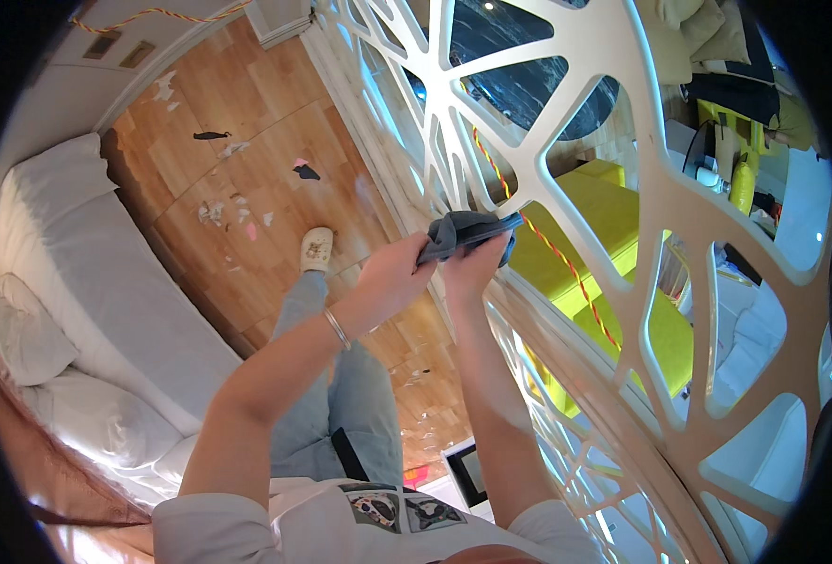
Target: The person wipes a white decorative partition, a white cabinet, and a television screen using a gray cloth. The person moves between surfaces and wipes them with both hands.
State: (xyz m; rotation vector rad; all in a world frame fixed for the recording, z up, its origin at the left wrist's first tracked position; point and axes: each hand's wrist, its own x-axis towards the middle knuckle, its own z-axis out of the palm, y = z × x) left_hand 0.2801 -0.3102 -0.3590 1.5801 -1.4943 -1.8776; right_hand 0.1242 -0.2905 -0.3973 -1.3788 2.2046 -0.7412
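Observation:
A dark grey cloth (451, 233) is bunched between my two hands, in front of the white lattice partition (712, 201). My left hand (396, 271) pinches the cloth's near left end, and a bracelet circles that wrist. On the cloth's right part, my right hand (473, 271) grips from below, close to the lattice ribs. Whether the cloth wraps around a rib is hidden by the hands and the folds. A red and yellow twisted cord (557, 255) runs past the ribs just right of the cloth.
Paper scraps and a black scrap (306, 171) litter the wooden floor (268, 92) around my clog (317, 247). A white-covered sofa or bed (120, 268) stands at left. Through the lattice appear a yellow-green bench (592, 236) and a dark marble-patterned round tabletop (511, 92). A black-and-white framed object (466, 476) sits low near my right arm.

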